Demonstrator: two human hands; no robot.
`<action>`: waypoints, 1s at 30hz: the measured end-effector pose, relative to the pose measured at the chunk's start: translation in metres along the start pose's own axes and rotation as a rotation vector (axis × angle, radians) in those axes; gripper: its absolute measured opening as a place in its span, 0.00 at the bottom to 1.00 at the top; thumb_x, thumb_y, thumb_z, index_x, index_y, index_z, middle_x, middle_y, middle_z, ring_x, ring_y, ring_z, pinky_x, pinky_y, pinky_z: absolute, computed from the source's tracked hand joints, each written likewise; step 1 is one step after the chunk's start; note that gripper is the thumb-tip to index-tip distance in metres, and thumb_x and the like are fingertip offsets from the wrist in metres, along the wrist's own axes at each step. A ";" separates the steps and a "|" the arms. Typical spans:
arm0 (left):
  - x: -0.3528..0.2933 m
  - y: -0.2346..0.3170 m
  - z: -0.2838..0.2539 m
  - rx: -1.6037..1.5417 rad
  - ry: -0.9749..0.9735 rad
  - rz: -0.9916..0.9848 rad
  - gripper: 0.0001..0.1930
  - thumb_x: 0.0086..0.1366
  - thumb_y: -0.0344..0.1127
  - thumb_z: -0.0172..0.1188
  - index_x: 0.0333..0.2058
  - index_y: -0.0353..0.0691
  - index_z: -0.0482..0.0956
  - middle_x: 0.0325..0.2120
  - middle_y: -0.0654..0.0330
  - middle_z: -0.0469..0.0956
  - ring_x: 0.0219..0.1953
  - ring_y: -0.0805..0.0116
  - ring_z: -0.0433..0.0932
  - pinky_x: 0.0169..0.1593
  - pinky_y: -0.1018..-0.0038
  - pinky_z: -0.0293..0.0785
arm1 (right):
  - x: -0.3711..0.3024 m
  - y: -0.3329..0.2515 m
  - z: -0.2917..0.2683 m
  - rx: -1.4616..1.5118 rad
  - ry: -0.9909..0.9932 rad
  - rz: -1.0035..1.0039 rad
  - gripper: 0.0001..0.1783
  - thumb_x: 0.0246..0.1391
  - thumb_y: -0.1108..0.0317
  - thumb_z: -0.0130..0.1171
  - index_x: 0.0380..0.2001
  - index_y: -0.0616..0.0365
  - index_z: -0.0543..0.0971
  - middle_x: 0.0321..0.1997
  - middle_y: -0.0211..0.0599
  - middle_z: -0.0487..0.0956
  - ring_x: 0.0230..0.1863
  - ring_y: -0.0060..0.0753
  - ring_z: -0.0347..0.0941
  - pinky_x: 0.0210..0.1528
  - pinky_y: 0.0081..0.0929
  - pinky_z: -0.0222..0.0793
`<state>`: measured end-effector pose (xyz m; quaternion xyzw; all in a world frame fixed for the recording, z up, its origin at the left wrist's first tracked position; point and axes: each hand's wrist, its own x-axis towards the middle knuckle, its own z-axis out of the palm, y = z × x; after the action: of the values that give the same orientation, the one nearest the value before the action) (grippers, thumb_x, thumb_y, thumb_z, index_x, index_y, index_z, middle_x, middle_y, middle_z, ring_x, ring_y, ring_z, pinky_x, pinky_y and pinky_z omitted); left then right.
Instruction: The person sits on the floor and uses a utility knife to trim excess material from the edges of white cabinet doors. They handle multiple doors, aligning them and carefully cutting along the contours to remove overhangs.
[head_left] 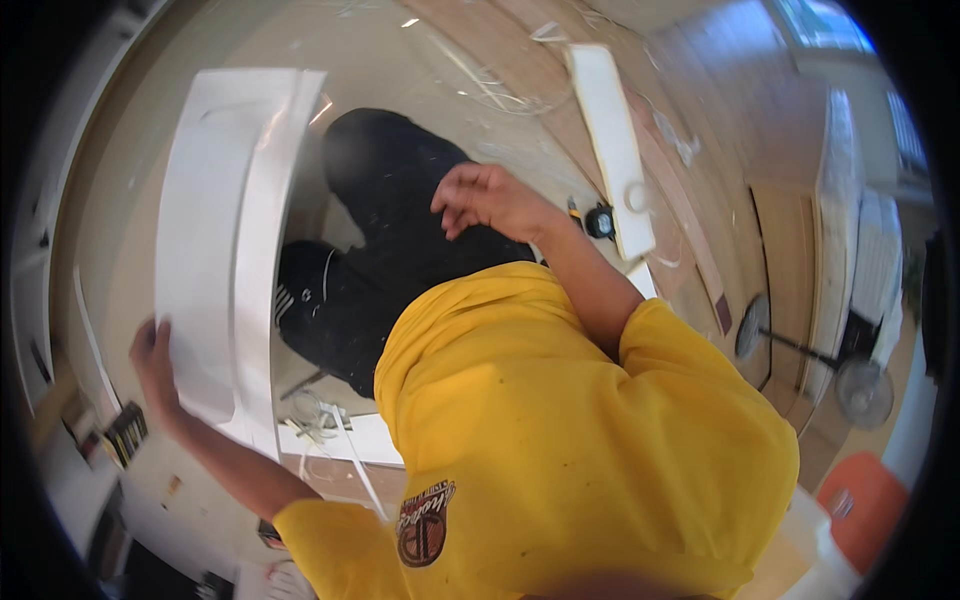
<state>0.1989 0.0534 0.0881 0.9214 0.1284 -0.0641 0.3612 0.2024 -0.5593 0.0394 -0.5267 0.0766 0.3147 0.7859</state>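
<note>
A long white panel with a raised border stands close to my bent legs, on their left side. My left hand is at its outer long edge, fingers bent around that edge; part of the grip is hidden. Above my dark trousers hovers my right hand, its fingers loosely curled and apart, with nothing visible in them. Nearest to that hand on the right lie a black tape measure and a small yellow-and-black tool. Beside them is a narrow white board with a white roll on it.
Thin pale offcut strips are scattered on the floor ahead. More tangled scraps lie beside my left hip. A fan lies or stands at the right, near a mattress. An orange object is at the lower right; a dark box sits at the left.
</note>
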 end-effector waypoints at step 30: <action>-0.130 0.237 0.002 0.294 0.138 -0.211 0.13 0.71 0.29 0.61 0.48 0.24 0.80 0.36 0.61 0.80 0.39 0.75 0.74 0.46 0.77 0.72 | -0.035 0.117 -0.444 -1.185 1.170 0.486 0.80 0.32 0.28 0.77 0.80 0.45 0.41 0.81 0.66 0.39 0.79 0.73 0.40 0.75 0.65 0.51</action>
<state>0.1409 -0.1402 0.2674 0.9478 0.2381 -0.0565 0.2042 0.2015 -0.9338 -0.2283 -0.8956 0.4024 0.1406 0.1273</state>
